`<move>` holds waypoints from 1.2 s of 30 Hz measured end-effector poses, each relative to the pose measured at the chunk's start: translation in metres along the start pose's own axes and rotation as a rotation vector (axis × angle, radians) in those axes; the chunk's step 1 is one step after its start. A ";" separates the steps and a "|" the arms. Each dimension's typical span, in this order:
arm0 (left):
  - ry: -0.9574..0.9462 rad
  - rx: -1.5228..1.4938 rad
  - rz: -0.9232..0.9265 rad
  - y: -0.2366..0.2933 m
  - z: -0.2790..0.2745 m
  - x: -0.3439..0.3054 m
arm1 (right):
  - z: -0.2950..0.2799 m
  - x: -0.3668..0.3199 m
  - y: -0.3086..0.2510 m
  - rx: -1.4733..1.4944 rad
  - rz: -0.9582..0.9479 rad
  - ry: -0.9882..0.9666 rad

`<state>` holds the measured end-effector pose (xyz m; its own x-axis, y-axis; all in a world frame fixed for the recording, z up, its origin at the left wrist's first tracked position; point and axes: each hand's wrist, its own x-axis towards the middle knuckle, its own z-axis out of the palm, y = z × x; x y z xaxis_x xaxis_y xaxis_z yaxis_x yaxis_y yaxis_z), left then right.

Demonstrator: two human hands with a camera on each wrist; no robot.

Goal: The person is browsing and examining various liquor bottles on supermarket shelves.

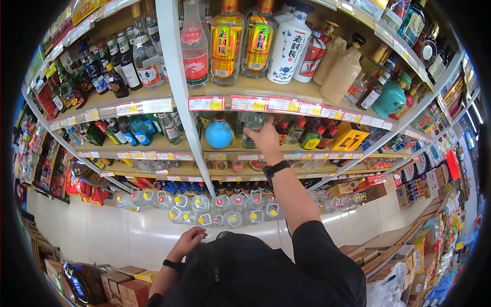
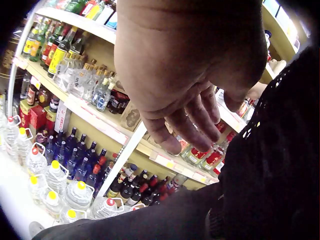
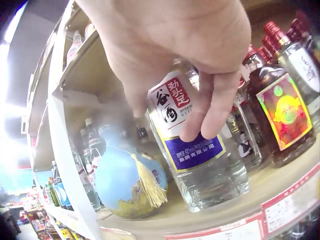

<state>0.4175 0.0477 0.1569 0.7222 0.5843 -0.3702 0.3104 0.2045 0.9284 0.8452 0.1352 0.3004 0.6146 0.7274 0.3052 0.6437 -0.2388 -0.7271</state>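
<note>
My right hand (image 1: 265, 139) reaches into the second shelf and grips a clear bottle (image 3: 192, 150) with a white and blue label. In the right wrist view, the fingers of the right hand (image 3: 185, 65) curl round its upper part; the bottle tilts slightly, its base at the shelf's front. A round blue bottle (image 3: 125, 175) with a yellow tassel stands just left of it, and a dark bottle (image 3: 282, 110) with a bright label stands to the right. My left hand (image 1: 188, 242) hangs low near the body, fingers loosely bent and holding nothing; the left wrist view shows this hand (image 2: 190, 75) too.
Above is a shelf of larger bottles (image 1: 225, 48) with price tags (image 1: 250, 103) along its edge. A white upright post (image 1: 179, 87) stands to the left. Large clear jugs (image 1: 232, 219) line the floor below, and cardboard boxes (image 1: 135, 292) lie at the lower left.
</note>
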 end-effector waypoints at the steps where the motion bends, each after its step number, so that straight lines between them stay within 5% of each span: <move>1: -0.002 0.019 0.008 0.002 0.000 0.000 | 0.006 0.001 0.001 0.000 0.007 0.015; 20: -0.036 0.078 0.012 0.011 -0.010 0.001 | 0.039 0.002 -0.004 0.152 -0.004 0.070; 26: -0.003 0.069 -0.015 0.005 -0.014 -0.001 | 0.012 -0.006 0.039 0.003 -0.229 0.308; 31: -0.022 0.076 -0.045 -0.008 -0.014 -0.009 | -0.044 0.011 0.054 -0.165 -0.077 0.404; 36: -0.035 0.065 -0.073 -0.003 -0.004 -0.009 | -0.049 0.019 0.075 -0.358 -0.081 0.143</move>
<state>0.4074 0.0447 0.1580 0.7166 0.5418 -0.4392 0.4021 0.1936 0.8949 0.9273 0.0994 0.2823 0.5966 0.6620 0.4536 0.7953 -0.4121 -0.4446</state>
